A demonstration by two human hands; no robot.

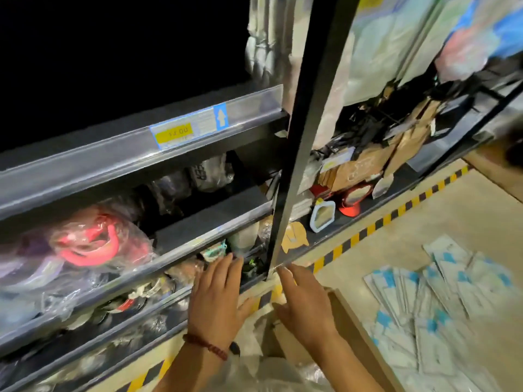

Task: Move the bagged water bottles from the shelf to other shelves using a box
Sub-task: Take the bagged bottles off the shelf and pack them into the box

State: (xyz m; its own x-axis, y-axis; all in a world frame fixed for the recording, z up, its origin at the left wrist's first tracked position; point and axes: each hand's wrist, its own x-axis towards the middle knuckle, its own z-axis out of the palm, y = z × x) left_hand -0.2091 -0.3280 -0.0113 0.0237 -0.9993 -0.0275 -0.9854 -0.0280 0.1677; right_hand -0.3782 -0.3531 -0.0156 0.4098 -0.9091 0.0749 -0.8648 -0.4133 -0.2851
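Both my hands reach toward the low shelves with fingers straight and nothing in them. My left hand (218, 295), with a red bead bracelet on the wrist, hovers at the edge of a lower shelf (175, 258). My right hand (302, 301) is beside it, near the foot of the black upright post (300, 142). Bagged water bottles (87, 244), one with a red handle, lie in clear plastic on the shelf to the left. More bagged bottles (209, 171) sit deeper in the shelf above. A cardboard box (351, 321) with clear plastic bags inside stands below my hands.
Flat white and blue packets (441, 301) are spread on the floor at the right. Small mirrors (353, 199) and brown card items stand on the bottom shelf beyond the post. A yellow and black striped line (396, 213) runs along the floor edge.
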